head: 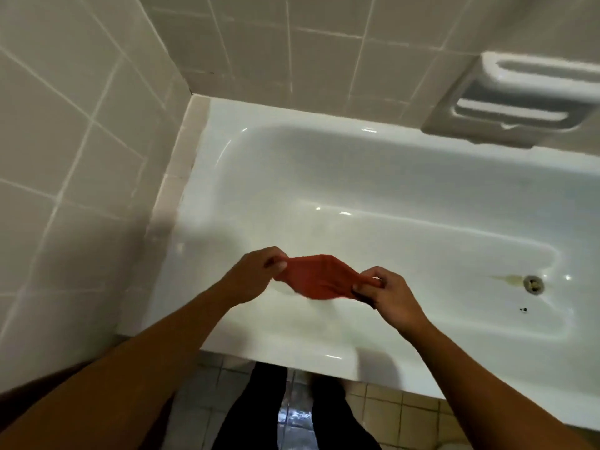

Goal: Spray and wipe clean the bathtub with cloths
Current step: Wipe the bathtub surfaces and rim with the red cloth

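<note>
text: none readable | labels: none | brands: none | numbers: none | signs: none

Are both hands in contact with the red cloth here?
Touching. The head view shows the left hand pinching one end of the red cloth and the right hand pinching the other.

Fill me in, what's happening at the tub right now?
A person stands at the white bathtub, holding a red cloth stretched between both hands above the basin. The left hand pinches one end, the right hand the other; the cloth appears held clear of the surface. A yellowish stain sits beside the drain, with a dark speck toward the near rim. No spray bottle is in view.
</note>
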A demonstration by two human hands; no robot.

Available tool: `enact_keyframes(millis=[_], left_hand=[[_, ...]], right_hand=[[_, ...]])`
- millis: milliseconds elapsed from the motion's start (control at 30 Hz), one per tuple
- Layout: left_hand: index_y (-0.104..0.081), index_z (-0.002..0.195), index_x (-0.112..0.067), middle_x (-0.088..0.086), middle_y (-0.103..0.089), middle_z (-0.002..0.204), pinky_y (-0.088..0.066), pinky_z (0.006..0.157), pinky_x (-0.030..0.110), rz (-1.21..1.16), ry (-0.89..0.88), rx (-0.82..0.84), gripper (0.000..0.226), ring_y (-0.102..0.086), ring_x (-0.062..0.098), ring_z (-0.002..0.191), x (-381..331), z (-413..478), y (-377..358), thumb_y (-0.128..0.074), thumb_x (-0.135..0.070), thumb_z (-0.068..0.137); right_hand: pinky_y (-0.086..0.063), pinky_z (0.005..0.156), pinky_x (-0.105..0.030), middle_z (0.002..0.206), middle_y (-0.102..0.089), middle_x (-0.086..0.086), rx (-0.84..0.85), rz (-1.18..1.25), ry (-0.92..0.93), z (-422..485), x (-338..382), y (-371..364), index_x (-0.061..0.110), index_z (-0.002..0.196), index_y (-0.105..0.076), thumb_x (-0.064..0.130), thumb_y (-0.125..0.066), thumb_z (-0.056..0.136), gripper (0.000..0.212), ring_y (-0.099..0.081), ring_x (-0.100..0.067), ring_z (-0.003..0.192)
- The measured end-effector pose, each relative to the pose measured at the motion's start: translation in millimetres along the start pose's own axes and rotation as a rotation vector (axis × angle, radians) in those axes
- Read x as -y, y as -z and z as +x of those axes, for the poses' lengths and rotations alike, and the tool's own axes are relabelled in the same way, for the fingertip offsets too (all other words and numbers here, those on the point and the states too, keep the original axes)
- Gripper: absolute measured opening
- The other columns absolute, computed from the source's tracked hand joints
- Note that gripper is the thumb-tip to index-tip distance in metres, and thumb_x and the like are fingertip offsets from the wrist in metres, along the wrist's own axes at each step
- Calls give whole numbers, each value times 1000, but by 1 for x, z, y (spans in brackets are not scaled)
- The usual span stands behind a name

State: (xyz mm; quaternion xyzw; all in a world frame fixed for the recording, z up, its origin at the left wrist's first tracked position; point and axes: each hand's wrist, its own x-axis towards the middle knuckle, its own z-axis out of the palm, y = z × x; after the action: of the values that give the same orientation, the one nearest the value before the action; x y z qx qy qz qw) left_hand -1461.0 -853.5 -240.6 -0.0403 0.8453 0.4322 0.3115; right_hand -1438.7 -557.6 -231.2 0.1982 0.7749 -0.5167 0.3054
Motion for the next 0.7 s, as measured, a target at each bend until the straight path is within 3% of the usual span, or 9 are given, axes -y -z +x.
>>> enact_keyframes(millis=[100, 167, 233, 300, 400, 467, 567, 633, 700], left_hand=[[-67, 100, -34, -9, -71, 98, -50, 85, 34, 117, 14, 110, 12, -65, 15, 92, 47, 16, 4, -58, -26, 102], [-69, 110, -27, -7, -71, 112, -47, 90, 27, 205, 26, 214, 15, -64, 15, 102, 80, 24, -3, -55, -26, 104], [-70, 115, -27, -4, -70, 123, -43, 98, 30, 326, 6, 310, 21, -62, 19, 111, 105, 30, -16, -51, -26, 105], [-71, 118, -28, 0, -70, 125, -45, 101, 39, 400, 10, 398, 24, -62, 23, 113, 131, 32, -31, -52, -26, 104], [-73, 119, -25, 2, -72, 121, -50, 96, 41, 417, 45, 526, 26, -66, 24, 108, 162, 31, -55, -55, -23, 100], [-74, 115, -24, 2, -73, 118, -52, 94, 41, 370, 72, 552, 34, -67, 23, 105, 170, 31, -67, -49, -31, 92], [-75, 101, -20, 1, -74, 106, -53, 89, 43, 365, 104, 550, 54, -66, 21, 97, 169, 41, -72, -35, -50, 82], [-70, 82, -19, 4, -70, 93, -52, 85, 43, 387, 194, 555, 57, -64, 22, 88, 164, 54, -78, -30, -59, 90], [-63, 68, -19, 5, -66, 79, -48, 75, 36, 407, 286, 486, 59, -62, 23, 77, 161, 66, -90, -37, -61, 100]], right_hand=[[-48, 70, -33, 75, -74, -2, 80, -134, -15, 35, -31, -21, 17, 80, -69, 7, -76, 82, 13, -67, -20, 70], [-46, 71, -27, 78, -73, 7, 127, -264, -1, 54, -57, -38, 23, 80, -70, 10, -78, 82, 16, -64, -11, 74], [-46, 71, -24, 76, -70, 16, 178, -397, 35, 64, -83, -51, 31, 79, -68, 14, -78, 85, 21, -63, -5, 74], [-47, 74, -26, 79, -70, 20, 257, -523, 47, 70, -110, -64, 39, 78, -64, 20, -76, 89, 25, -65, -5, 78], [-46, 79, -20, 95, -70, 26, 405, -642, 64, 76, -143, -80, 40, 86, -65, 23, -70, 93, 18, -66, -5, 90], [-48, 83, -24, 104, -70, 23, 496, -648, 40, 80, -154, -84, 32, 94, -69, 29, -61, 92, 8, -66, -8, 98], [-49, 88, -32, 110, -73, 11, 568, -598, 28, 84, -147, -83, 31, 95, -69, 55, -43, 83, 37, -66, -14, 99], [-46, 83, -33, 97, -71, 11, 583, -553, 24, 93, -142, -87, 32, 92, -68, 62, -36, 89, 45, -64, -11, 90], [-45, 82, -32, 93, -69, 12, 580, -598, 15, 110, -139, -95, 33, 94, -66, 58, -36, 101, 40, -62, -13, 88]])
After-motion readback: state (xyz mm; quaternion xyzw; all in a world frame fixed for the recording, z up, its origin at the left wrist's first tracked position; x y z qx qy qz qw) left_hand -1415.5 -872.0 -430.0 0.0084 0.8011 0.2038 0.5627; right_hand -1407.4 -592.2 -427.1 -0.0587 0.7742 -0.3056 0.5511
